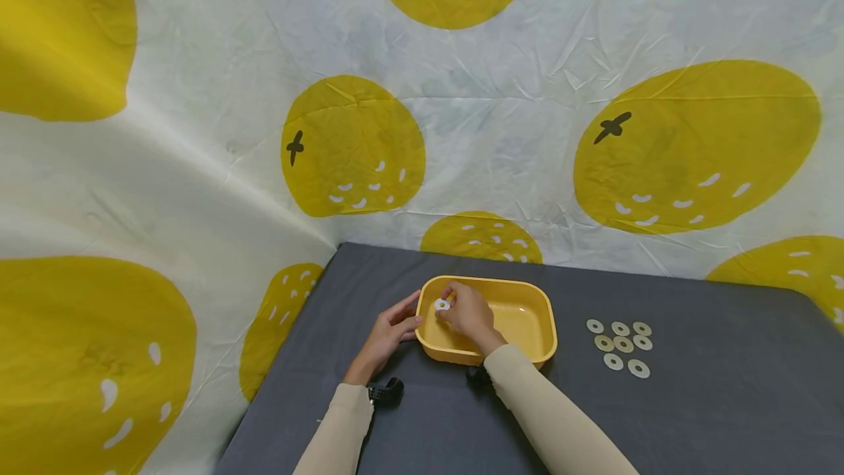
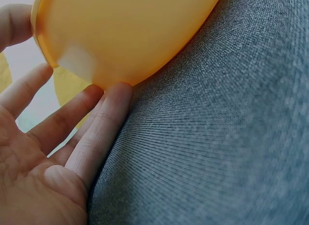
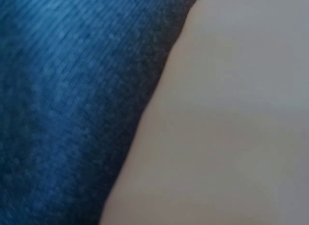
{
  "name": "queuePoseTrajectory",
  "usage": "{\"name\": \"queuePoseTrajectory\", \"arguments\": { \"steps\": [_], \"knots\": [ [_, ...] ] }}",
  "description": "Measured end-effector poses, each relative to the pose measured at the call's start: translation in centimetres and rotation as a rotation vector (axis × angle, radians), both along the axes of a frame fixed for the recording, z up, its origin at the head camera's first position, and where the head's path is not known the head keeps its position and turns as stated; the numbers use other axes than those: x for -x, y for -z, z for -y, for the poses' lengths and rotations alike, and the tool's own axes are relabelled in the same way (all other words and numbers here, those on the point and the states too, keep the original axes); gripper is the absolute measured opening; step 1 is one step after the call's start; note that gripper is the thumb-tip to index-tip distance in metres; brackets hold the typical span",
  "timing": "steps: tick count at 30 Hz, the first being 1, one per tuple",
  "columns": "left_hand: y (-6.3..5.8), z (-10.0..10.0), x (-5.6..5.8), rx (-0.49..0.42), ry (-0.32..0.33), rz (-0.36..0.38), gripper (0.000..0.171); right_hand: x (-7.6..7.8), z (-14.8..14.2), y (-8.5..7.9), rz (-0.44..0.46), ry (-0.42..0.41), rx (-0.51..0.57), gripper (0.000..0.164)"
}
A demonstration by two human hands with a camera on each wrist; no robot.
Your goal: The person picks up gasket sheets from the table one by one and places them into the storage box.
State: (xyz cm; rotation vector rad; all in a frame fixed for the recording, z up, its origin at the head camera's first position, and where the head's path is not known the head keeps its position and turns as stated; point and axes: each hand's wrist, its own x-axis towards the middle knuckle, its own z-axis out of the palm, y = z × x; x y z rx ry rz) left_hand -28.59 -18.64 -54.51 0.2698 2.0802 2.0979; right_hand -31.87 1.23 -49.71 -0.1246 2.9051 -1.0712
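Note:
A yellow-orange rectangular tub [image 1: 514,325] with rounded corners stands on the dark cloth. My right hand [image 1: 471,314] reaches over it and pinches a small white washer [image 1: 438,304] between thumb and fingertips, above the tub's left end. At the tub's left side, my left hand [image 1: 387,332] rests its loosely extended fingers against the outer wall and rim. The left wrist view shows those fingertips [image 2: 118,92] touching the smooth wall, low down by the cloth. In the right wrist view, only a blurred pale surface and dark fabric appear; the right hand is out of that view.
Several flat ring washers [image 1: 623,344], pale and tan, lie in loose rows on the cloth [image 1: 725,387] right of the tub. Behind and to the left hangs a white curtain [image 1: 488,152] printed with yellow fruit. Dark straps [image 1: 389,391] are at the wrists.

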Motion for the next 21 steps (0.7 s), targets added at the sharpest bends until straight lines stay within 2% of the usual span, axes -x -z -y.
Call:
{"name": "queuePoseTrajectory", "arguments": {
  "steps": [11, 17, 21],
  "knots": [
    [-0.1, 0.1, 0.1, 0.013, -0.008, 0.000, 0.059, 0.0, 0.1, 0.1, 0.005, 0.008, 0.008, 0.029],
    [0.0, 0.0, 0.1, 0.018, -0.008, 0.006, 0.058, -0.6, -0.6, -1.2, -0.003, 0.029, 0.103, 0.027],
    [0.0, 0.0, 0.1, 0.015, -0.011, 0.007, 0.058, -1.2, -2.4, -2.3, -0.017, 0.003, 0.184, 0.023]
  ]
}}
